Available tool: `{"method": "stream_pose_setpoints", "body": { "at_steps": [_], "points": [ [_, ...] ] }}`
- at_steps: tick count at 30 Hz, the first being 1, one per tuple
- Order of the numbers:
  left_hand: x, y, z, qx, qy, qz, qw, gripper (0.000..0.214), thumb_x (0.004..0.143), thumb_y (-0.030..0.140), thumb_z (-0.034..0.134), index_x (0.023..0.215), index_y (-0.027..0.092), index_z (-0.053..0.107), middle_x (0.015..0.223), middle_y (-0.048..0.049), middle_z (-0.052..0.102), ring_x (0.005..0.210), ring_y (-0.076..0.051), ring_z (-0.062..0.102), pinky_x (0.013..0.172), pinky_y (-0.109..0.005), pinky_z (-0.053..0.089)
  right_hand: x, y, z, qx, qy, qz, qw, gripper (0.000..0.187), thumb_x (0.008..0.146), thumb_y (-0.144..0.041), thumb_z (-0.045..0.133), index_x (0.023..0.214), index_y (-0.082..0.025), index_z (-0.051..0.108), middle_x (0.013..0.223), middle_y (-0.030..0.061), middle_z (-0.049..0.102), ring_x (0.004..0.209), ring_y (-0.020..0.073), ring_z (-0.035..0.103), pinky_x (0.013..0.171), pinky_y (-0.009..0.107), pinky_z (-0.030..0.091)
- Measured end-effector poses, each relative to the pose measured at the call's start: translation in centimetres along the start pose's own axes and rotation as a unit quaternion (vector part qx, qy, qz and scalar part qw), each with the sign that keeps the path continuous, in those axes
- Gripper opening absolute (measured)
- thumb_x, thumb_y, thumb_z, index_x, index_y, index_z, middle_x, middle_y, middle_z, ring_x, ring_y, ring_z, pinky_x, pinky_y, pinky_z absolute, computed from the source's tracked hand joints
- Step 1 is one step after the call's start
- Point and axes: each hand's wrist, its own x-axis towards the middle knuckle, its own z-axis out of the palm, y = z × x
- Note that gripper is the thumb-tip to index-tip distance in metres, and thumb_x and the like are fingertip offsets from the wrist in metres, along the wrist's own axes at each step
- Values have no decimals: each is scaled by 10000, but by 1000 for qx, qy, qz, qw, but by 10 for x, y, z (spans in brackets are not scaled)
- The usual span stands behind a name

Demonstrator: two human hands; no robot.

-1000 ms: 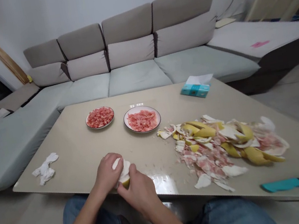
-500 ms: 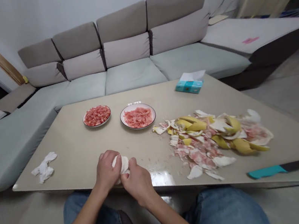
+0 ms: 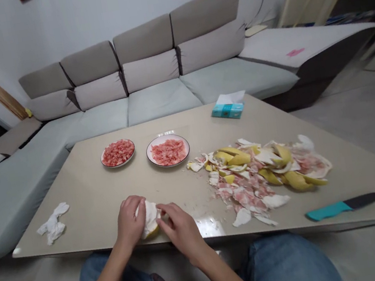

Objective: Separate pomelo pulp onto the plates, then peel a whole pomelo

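Both my hands work at the near edge of the beige table (image 3: 276,111). My left hand (image 3: 128,221) is wrapped round a piece of pomelo (image 3: 149,219) with white pith and a yellow rind edge. My right hand (image 3: 180,228) pinches the pith of that same piece from the right side. Two plates of pink pomelo flesh stand further back: one on the left (image 3: 117,152) and one on the right (image 3: 168,150). A big heap of yellow peel and pink membrane scraps (image 3: 261,171) lies to the right of my hands.
A knife (image 3: 342,205) with a teal handle and dark blade lies near the table's right front edge. A crumpled white tissue (image 3: 53,223) sits at the left, a teal tissue box (image 3: 228,107) at the back. A grey sofa (image 3: 156,83) runs behind the table.
The view has shifted a little. My hands have stayed on the pomelo piece, with my right fingers moved onto its right side, pulling at the pith.
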Motion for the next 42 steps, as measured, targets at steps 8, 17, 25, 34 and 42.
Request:
{"method": "stream_pose_setpoints", "body": {
  "at_steps": [8, 17, 25, 34, 42],
  "points": [
    [4, -4, 0, -23, -13, -12, 1000, 263, 943, 306, 412, 914, 195, 649, 896, -67, 669, 898, -210, 601, 842, -343, 452, 22, 4, -2, -254, -75, -179, 948, 263, 926, -92, 432, 1023, -161, 667, 891, 111, 693, 807, 219, 620, 690, 298, 480],
    [3, -15, -3, -53, -5, -26, 998, 295, 952, 314, 391, 911, 188, 655, 905, -69, 673, 909, -205, 609, 828, -317, 468, 43, 6, 0, -118, -22, -149, 981, 127, 812, -102, 565, 823, -161, 677, 774, 51, 685, 703, 160, 624, 655, 241, 471],
    [-4, -20, -2, -69, 15, -37, 997, 298, 948, 316, 395, 930, 186, 663, 946, -72, 669, 945, -210, 606, 855, -316, 463, 31, 20, -10, 54, 42, -25, 997, 161, 822, -128, 559, 876, -183, 700, 803, 31, 707, 647, 135, 627, 626, 223, 496],
    [-2, -21, -2, -71, 8, -36, 997, 294, 946, 334, 401, 933, 186, 655, 947, -80, 664, 945, -215, 598, 868, -336, 461, 39, 11, 3, -160, 6, -218, 963, 165, 874, -179, 527, 828, -200, 683, 776, 43, 689, 705, 148, 623, 645, 223, 431],
    [-2, -21, -1, -67, 8, -37, 997, 312, 939, 351, 399, 916, 190, 666, 941, -79, 671, 950, -219, 605, 877, -342, 462, 44, 31, -1, -124, 114, -66, 984, 136, 810, -124, 510, 773, -169, 633, 683, 9, 635, 602, 122, 577, 600, 205, 418]
  ]
}}
